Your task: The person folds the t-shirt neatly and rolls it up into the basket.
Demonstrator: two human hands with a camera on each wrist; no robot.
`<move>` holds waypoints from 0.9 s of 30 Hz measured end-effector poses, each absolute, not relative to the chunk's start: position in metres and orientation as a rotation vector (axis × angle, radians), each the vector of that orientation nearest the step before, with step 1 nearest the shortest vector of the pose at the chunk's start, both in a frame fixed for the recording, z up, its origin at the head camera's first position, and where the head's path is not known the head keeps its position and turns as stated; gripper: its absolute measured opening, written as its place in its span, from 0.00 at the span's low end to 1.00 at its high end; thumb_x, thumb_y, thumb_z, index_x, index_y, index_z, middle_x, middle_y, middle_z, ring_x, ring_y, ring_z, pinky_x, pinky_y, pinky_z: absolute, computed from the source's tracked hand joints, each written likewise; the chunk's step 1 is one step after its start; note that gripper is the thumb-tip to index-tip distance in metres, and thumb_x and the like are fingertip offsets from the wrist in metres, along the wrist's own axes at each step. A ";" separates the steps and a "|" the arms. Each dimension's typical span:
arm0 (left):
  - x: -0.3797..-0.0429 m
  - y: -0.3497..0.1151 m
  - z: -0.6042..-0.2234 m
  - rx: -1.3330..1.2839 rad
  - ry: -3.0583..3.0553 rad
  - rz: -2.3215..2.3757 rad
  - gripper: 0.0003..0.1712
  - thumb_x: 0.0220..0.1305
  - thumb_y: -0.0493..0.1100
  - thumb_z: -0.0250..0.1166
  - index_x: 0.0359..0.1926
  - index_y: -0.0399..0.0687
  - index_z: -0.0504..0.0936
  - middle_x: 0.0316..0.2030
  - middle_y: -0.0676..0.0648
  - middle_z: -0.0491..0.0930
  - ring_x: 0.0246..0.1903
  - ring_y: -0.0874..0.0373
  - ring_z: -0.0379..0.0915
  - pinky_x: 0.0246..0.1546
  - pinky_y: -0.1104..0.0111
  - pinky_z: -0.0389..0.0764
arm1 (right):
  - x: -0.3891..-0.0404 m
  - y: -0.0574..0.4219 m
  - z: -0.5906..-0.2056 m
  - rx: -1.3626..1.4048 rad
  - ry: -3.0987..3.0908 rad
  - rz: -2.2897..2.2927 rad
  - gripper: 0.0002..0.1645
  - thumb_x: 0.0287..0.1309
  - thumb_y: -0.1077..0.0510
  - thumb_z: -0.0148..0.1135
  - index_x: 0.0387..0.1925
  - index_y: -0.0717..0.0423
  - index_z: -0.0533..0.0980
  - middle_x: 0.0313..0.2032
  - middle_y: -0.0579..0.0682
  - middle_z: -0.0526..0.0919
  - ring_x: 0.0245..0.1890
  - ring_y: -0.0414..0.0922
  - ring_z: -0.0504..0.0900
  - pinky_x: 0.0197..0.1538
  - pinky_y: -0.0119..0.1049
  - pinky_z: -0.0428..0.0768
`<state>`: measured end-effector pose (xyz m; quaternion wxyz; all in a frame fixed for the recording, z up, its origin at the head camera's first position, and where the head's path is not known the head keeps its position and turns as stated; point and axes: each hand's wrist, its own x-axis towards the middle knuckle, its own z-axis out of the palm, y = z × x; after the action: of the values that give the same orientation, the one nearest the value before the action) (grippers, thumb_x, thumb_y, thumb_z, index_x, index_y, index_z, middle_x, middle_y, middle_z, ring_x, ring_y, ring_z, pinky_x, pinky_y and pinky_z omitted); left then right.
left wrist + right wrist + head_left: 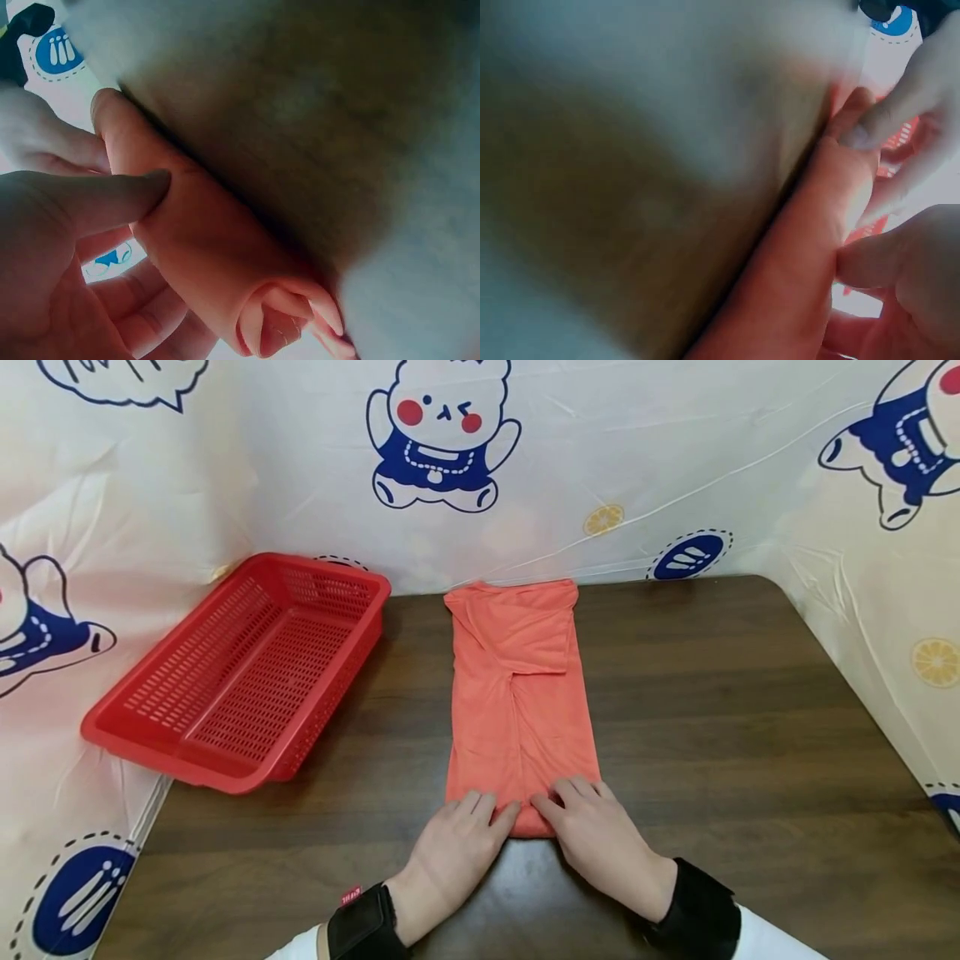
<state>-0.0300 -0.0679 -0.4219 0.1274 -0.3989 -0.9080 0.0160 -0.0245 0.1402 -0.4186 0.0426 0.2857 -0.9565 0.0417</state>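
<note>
A coral-coloured T-shirt (483, 727) lies folded into a long narrow strip down the middle of the table, one sleeve laid flat across its far part. At its near end, my left hand (459, 852) grips the left side of the edge, and my right hand (606, 843) grips the right side. In the left wrist view the thumb presses on the rounded, rolled-looking end of the shirt (202, 232), with curled fingers behind it. Layers show at the roll's open end. The right wrist view has both thumbs against the same rolled edge (787, 262).
A red perforated plastic basket (247, 668) stands at the table's left side, with nothing in it. The brown wooden table (712, 718) meets a white cartoon-printed sheet (300, 460) at the back and both sides.
</note>
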 end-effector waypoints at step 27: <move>-0.055 -0.058 -0.413 -0.902 -2.759 0.158 0.07 0.61 0.44 0.55 0.40 0.50 0.73 0.26 0.50 0.73 0.28 0.56 0.71 0.23 0.67 0.66 | -0.034 0.140 -0.419 0.761 -2.756 -0.027 0.08 0.50 0.61 0.64 0.35 0.50 0.80 0.21 0.47 0.74 0.21 0.44 0.69 0.21 0.32 0.61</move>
<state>-0.0551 -0.0579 -0.4126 0.1170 -0.3080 -0.9426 0.0541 -0.0340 0.1396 -0.4192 0.1407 0.2636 -0.9543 -0.0094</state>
